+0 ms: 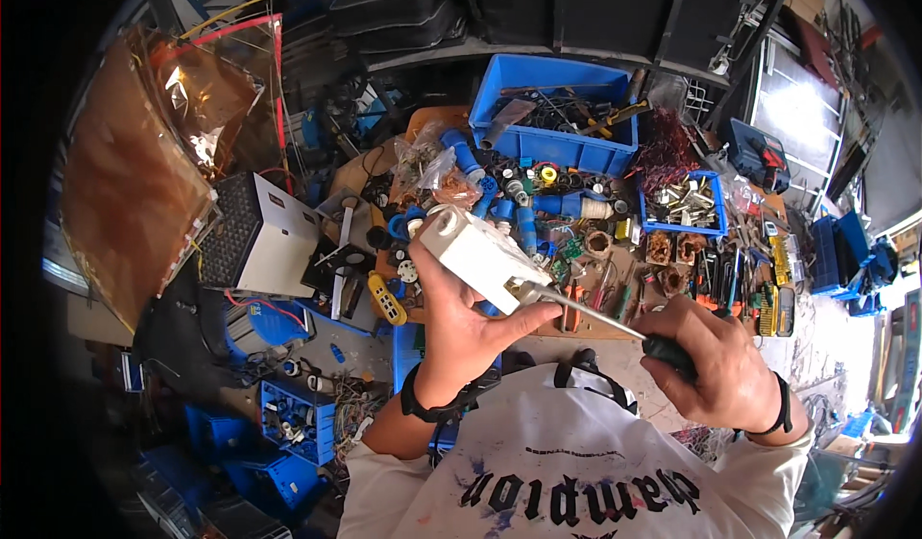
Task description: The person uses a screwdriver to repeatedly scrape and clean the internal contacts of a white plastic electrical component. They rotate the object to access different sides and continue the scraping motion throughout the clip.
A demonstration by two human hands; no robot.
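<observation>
My left hand is closed around a white box-shaped plastic housing, held up above the near edge of the workbench. Its thumb lies along the housing's near end. In my right hand is a screwdriver with a dark handle and a long metal shaft. The shaft points left, and its tip meets the near end of the housing by my left thumb. Whether the tip sits on a screw or in an opening, I cannot tell.
Behind the housing, the cluttered bench carries a large blue bin of tools and a smaller blue tray of metal parts. Hand tools lie at the right. A yellow remote control lies left. Blue crates stand on the floor.
</observation>
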